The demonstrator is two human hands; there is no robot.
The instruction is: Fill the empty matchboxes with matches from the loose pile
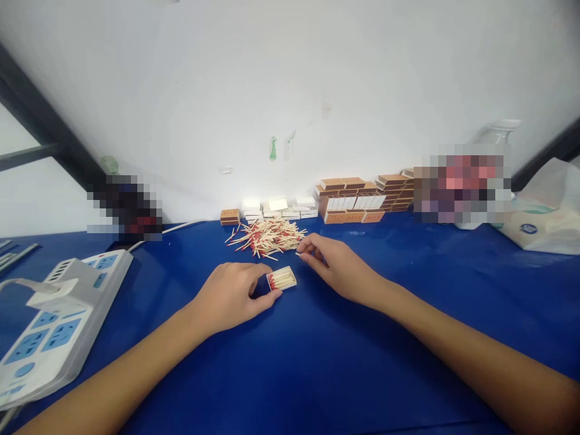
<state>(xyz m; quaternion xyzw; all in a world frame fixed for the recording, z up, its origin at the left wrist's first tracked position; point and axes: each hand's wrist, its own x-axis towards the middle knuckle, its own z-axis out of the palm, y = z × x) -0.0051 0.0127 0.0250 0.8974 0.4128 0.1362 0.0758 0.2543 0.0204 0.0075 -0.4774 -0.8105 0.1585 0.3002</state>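
Note:
Between the thumb and fingers of my left hand [235, 295] is a small white matchbox tray [290, 286], gripped at its sides. Red-headed matches [281, 278] lie in it, heads toward my palm. My right hand [328, 260] is closed in a pinch at the right edge of a loose match pile [272, 237]. A short pale end, which looks like a matchstick [298, 254], pokes out from its fingertips; the rest is hidden by the fingers. The pile lies just beyond the tray, its matches pointing in many directions.
Behind the pile stand stacked white trays [278, 208] and one brown matchbox [230, 216]. Stacked brown matchboxes [356, 215] line the wall to the right. A power strip [86, 326] with a plugged-in cable occupies the left, and a tissue pack [539, 223] the far right.

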